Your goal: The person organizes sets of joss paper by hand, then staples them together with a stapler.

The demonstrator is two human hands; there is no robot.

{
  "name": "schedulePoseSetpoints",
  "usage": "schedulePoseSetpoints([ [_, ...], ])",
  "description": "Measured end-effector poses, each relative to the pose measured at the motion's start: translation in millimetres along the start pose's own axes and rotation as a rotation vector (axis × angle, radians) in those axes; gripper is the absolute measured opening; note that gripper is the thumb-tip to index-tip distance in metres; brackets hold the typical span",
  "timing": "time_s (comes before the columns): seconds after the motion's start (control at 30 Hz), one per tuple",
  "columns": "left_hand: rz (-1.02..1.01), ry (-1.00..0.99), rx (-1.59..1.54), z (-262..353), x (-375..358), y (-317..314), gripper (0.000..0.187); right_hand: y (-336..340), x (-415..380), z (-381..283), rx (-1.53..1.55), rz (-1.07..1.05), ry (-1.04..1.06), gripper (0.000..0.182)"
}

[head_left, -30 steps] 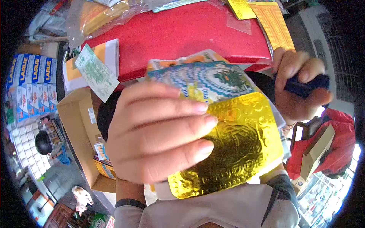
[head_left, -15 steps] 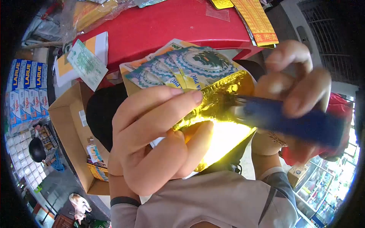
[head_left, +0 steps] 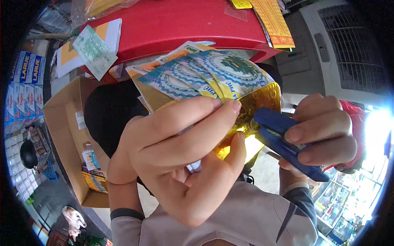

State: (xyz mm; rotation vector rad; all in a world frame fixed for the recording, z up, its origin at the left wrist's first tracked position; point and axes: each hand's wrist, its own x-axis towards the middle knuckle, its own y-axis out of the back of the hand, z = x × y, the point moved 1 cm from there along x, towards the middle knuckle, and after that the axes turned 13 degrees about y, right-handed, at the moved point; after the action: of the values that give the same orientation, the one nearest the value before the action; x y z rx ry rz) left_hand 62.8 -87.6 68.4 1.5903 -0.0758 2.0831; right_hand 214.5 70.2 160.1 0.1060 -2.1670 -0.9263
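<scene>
My left hand (head_left: 176,143) is closed, pinching a fan of paper joss notes (head_left: 234,69) together with shiny gold foil paper (head_left: 264,98). The notes are blue, green and yellow with round printed designs, and orange ones show behind them. Part of the bundle is hidden behind my fingers. In my right hand (head_left: 328,127) is a dark blue stapler (head_left: 287,143), its front end right at the edge of the gold foil paper. My right fingers wrap over the stapler's upper side.
A red table (head_left: 172,24) stands beyond the notes, with yellow and red printed paper (head_left: 275,24) on its right end. At left, a green note (head_left: 95,51) lies on a white stack. Below it is an open cardboard box (head_left: 61,119). Beer cartons (head_left: 26,86) are stacked farther left.
The stapler has swung from a blurred, nearly level position to a steeper tilt, its front end on the foil's edge. My right fingers have closed farther around it. The whole view has shifted slightly.
</scene>
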Motion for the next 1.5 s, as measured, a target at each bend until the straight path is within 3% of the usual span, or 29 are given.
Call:
schedulePoseSetpoints([
  [0.13, 0.022, -0.007, -0.011, 0.4, -1.0, -1.5, 0.022, 1.3, 9.3, -8.5, -0.271, -0.078, 0.144, 0.035],
  [0.23, 0.032, -0.008, -0.018, 0.5, -1.2, -2.9, 0.022, -0.6, 15.5, -15.3, -0.390, -0.141, 0.093, 0.027],
  [0.37, 0.038, 0.002, -0.025, -0.4, -0.6, -2.3, 0.022, -7.9, 16.3, -18.0, -0.415, 0.076, -0.134, 0.016],
  [0.57, 0.011, 0.026, -0.016, -0.3, 0.6, 1.3, 0.022, -9.6, 24.5, -21.1, -0.509, -0.039, -0.149, 0.022],
  [0.77, -0.003, 0.041, 0.001, -0.8, 3.0, 3.1, 0.022, -12.3, 30.1, -11.6, -0.576, -0.073, 0.081, 0.019],
  [0.87, -0.016, 0.051, 0.016, -2.4, 3.9, 2.1, 0.022, -20.9, 45.7, -20.0, -0.681, -0.140, -0.141, 0.019],
  [1.07, -0.088, 0.113, 0.070, -1.1, 10.5, 8.2, 0.022, -8.5, 41.2, -4.2, -0.527, -0.211, -0.125, 0.018],
  [1.17, -0.186, 0.154, 0.104, -5.0, 11.1, 18.0, 0.023, -15.8, 25.2, 7.2, -0.386, -0.024, 0.042, 0.018],
  [1.27, -0.162, 0.136, 0.106, -8.5, 10.9, 18.3, 0.021, -22.8, 23.3, 1.9, -0.509, -0.014, 0.035, 0.020],
  [1.5, -0.166, 0.121, 0.200, -5.0, 22.0, 22.1, 0.023, -41.1, 18.9, -12.9, -0.699, 0.025, -0.206, 0.035],
])
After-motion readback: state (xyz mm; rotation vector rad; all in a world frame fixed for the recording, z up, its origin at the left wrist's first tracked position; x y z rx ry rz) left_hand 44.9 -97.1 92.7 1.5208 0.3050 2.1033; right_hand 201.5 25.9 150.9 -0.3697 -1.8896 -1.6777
